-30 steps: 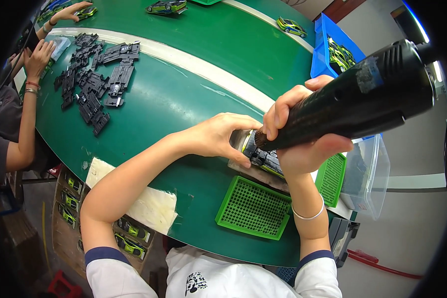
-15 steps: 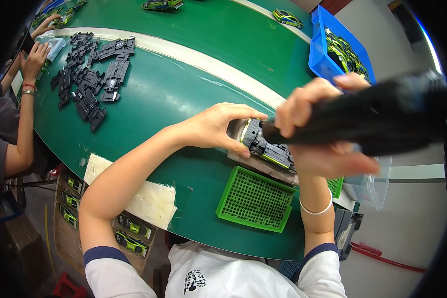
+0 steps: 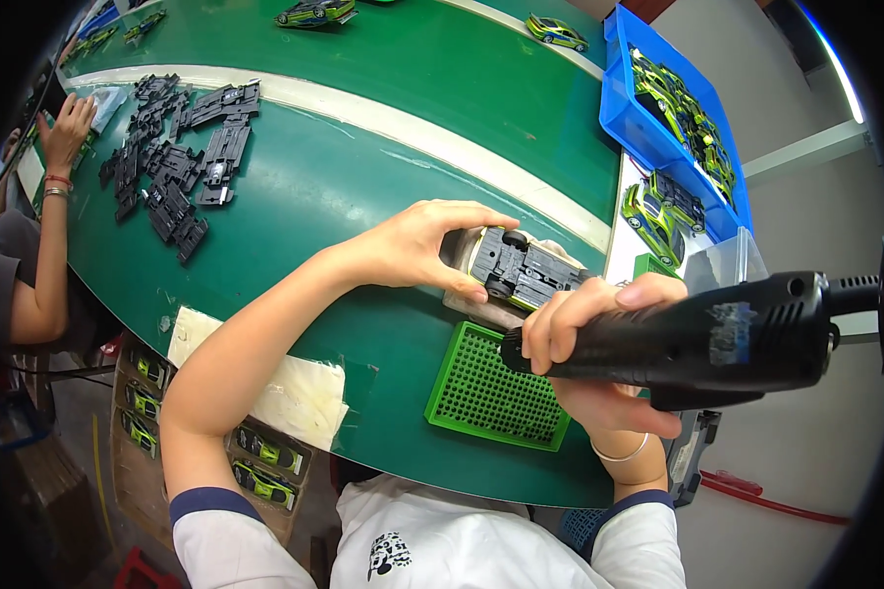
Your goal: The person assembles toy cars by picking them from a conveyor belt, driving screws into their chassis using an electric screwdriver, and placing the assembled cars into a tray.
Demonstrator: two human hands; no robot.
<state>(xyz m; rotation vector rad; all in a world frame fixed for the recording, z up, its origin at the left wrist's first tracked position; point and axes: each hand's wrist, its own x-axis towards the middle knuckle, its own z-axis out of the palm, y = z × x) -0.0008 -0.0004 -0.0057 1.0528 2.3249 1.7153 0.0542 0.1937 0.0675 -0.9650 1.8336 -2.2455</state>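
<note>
A toy car lies upside down in a pale holder on the green table, its black underside up. My left hand grips its left end, thumb on the near side and fingers on the far side. My right hand is wrapped round a black electric screwdriver. The screwdriver's tip end points left, over the right part of a green perforated tray on the near side of the car. Small dark pieces seem to fill the tray's holes; the bit itself is hard to make out.
Black chassis plates lie heaped at the left. A blue bin of toy cars stands far right, with loose cars beside it. A co-worker's hand is at far left. A carton of cars sits below the table edge.
My right hand has drawn the screwdriver off the car and toward me, over the green tray. The car's underside now shows more fully. My left hand has stayed at the car.
</note>
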